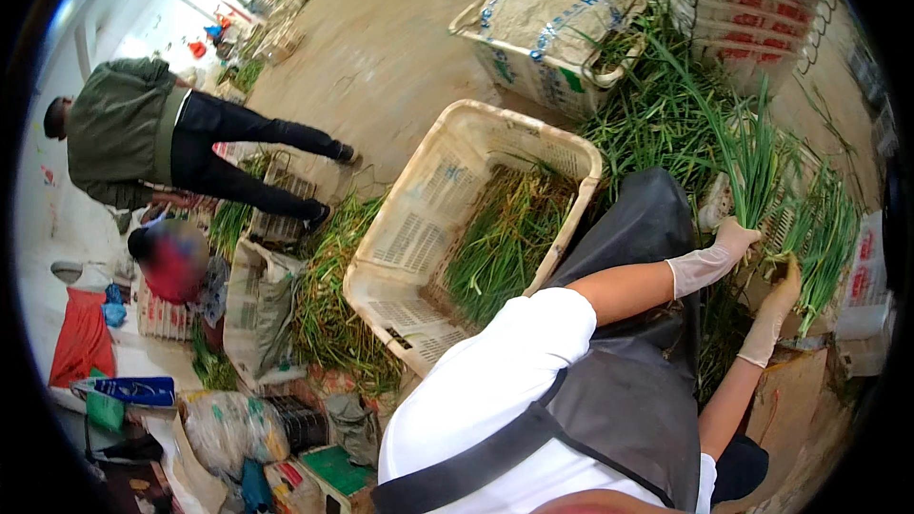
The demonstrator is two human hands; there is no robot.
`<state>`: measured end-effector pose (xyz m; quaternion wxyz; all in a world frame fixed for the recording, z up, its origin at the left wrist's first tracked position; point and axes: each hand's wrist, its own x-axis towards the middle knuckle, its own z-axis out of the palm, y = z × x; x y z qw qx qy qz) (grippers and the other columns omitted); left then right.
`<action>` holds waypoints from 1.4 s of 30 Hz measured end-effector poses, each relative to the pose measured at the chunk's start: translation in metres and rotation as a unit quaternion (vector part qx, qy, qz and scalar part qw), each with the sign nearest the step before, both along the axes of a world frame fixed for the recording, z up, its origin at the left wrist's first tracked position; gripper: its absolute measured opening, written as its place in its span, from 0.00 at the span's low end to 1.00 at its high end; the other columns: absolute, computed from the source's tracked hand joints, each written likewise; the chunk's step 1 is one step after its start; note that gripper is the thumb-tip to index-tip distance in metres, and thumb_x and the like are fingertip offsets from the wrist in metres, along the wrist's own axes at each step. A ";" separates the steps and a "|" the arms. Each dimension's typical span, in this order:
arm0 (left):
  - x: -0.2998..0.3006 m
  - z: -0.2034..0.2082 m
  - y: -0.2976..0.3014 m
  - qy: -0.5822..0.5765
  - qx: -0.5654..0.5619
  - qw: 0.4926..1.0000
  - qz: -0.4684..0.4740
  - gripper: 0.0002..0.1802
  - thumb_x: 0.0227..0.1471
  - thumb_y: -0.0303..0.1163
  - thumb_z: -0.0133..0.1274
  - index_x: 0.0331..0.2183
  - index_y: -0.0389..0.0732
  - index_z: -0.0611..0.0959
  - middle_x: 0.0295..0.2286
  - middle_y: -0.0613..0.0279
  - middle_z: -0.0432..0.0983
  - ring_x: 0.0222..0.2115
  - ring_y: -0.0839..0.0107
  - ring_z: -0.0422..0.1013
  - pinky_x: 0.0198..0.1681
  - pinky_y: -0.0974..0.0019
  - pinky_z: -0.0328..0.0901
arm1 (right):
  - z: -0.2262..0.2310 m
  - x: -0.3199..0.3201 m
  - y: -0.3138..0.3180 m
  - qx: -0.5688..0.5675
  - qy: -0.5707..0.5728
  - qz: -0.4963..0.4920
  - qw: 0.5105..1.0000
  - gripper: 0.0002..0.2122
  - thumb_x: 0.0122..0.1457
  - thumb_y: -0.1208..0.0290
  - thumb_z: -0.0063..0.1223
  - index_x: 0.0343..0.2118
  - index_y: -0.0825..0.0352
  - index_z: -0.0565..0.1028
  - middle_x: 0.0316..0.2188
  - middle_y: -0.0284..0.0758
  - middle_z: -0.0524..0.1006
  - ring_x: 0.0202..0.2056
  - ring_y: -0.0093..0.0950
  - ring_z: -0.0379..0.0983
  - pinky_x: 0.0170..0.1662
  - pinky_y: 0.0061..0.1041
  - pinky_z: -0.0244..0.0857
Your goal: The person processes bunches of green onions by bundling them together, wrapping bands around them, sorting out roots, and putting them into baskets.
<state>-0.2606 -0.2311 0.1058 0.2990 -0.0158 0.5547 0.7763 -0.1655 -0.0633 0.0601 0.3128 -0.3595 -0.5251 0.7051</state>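
White cloth at the shoulder (pixel 476 390) sits closest to my camera, with a dark strap (pixel 466 466) across it and a dark apron (pixel 628 400) beyond. Past those, on the feed I follow both gloved hands out to the right. I see the left hand (pixel 731 240) closed around the base of a green bunch (pixel 752 167); the stem ends are at its fingers, and the long leaves fan up and away from the grip. Just beside it, the right hand (pixel 783 297) reaches up with its fingertips at the stem ends of a second bunch (pixel 826 243), whose leaves spread to the right of both hands. From my end I cannot tell whether those fingers are closed on it. Near the left hand I make out the edge of a pale crate (pixel 714 202), and a heap of greens (pixel 638 128) beyond the knee. Well apart from both grips, a large white crate (pixel 405 228) holds loose greens (pixel 509 252).
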 end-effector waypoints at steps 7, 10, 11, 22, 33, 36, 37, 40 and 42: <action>-0.033 -0.029 -0.064 0.270 -0.395 0.877 -0.050 0.17 0.45 0.37 0.56 0.31 0.31 0.79 0.26 0.49 0.77 0.26 0.54 0.74 0.32 0.58 0.69 | 0.035 0.021 0.039 0.077 0.028 0.068 0.994 0.12 0.61 0.64 0.45 0.41 0.64 0.77 0.38 0.32 0.73 0.38 0.24 0.68 0.39 0.20 0.63; -0.042 0.010 -0.073 0.221 -0.264 0.939 -0.004 0.16 0.47 0.34 0.54 0.36 0.33 0.76 0.25 0.50 0.76 0.25 0.58 0.74 0.29 0.60 0.68 | 0.041 0.037 0.046 0.076 0.012 0.045 0.996 0.13 0.61 0.62 0.46 0.42 0.64 0.76 0.36 0.31 0.73 0.34 0.21 0.68 0.36 0.18 0.62; -0.041 0.026 -0.082 0.137 -0.188 0.972 0.003 0.14 0.49 0.33 0.53 0.36 0.34 0.76 0.24 0.52 0.76 0.22 0.62 0.74 0.26 0.61 0.68 | 0.039 0.037 0.042 0.042 0.012 0.035 0.998 0.13 0.61 0.62 0.47 0.42 0.64 0.76 0.35 0.30 0.73 0.33 0.20 0.67 0.35 0.17 0.62; 0.019 0.007 -0.054 -0.097 0.087 0.969 -0.208 0.09 0.52 0.30 0.53 0.33 0.33 0.78 0.24 0.57 0.75 0.18 0.70 0.70 0.19 0.67 0.67 | 0.037 0.003 -0.075 -0.019 0.051 0.225 0.973 0.10 0.58 0.67 0.54 0.36 0.69 0.73 0.24 0.31 0.74 0.24 0.20 0.68 0.27 0.19 0.61; 0.011 -0.019 -0.079 -0.127 0.029 0.965 -0.228 0.08 0.50 0.26 0.53 0.31 0.31 0.79 0.21 0.57 0.76 0.16 0.72 0.71 0.18 0.71 0.66 | 0.081 0.018 -0.090 0.106 -0.186 0.383 0.899 0.08 0.53 0.71 0.55 0.28 0.71 0.72 0.20 0.33 0.72 0.19 0.20 0.67 0.23 0.19 0.60; 0.010 -0.024 -0.088 -0.132 0.030 0.967 -0.216 0.08 0.49 0.27 0.55 0.30 0.30 0.79 0.21 0.57 0.76 0.16 0.73 0.72 0.19 0.71 0.67 | 0.085 0.026 -0.083 0.116 -0.205 0.399 0.886 0.08 0.52 0.71 0.54 0.25 0.71 0.73 0.17 0.33 0.73 0.16 0.21 0.67 0.19 0.19 0.60; 0.008 -0.025 -0.094 -0.129 0.026 0.967 -0.218 0.08 0.49 0.27 0.55 0.30 0.31 0.79 0.21 0.57 0.76 0.16 0.73 0.72 0.19 0.71 0.67 | 0.090 0.030 -0.083 0.124 -0.204 0.387 0.891 0.07 0.52 0.72 0.54 0.25 0.71 0.73 0.17 0.33 0.73 0.16 0.21 0.67 0.20 0.19 0.60; 0.010 -0.015 -0.104 -0.154 0.075 0.963 -0.210 0.08 0.49 0.27 0.55 0.29 0.31 0.79 0.22 0.57 0.77 0.16 0.74 0.72 0.19 0.71 0.67 | 0.104 0.046 -0.072 0.155 -0.128 0.316 0.927 0.06 0.55 0.72 0.52 0.26 0.70 0.73 0.16 0.30 0.70 0.15 0.18 0.65 0.19 0.18 0.59; 0.009 -0.006 -0.109 -0.141 0.082 0.963 -0.214 0.08 0.49 0.27 0.55 0.29 0.31 0.78 0.22 0.57 0.77 0.17 0.74 0.72 0.18 0.71 0.66 | 0.100 0.057 -0.062 0.145 -0.075 0.292 0.942 0.07 0.57 0.70 0.51 0.27 0.69 0.74 0.18 0.29 0.71 0.18 0.17 0.65 0.22 0.17 0.60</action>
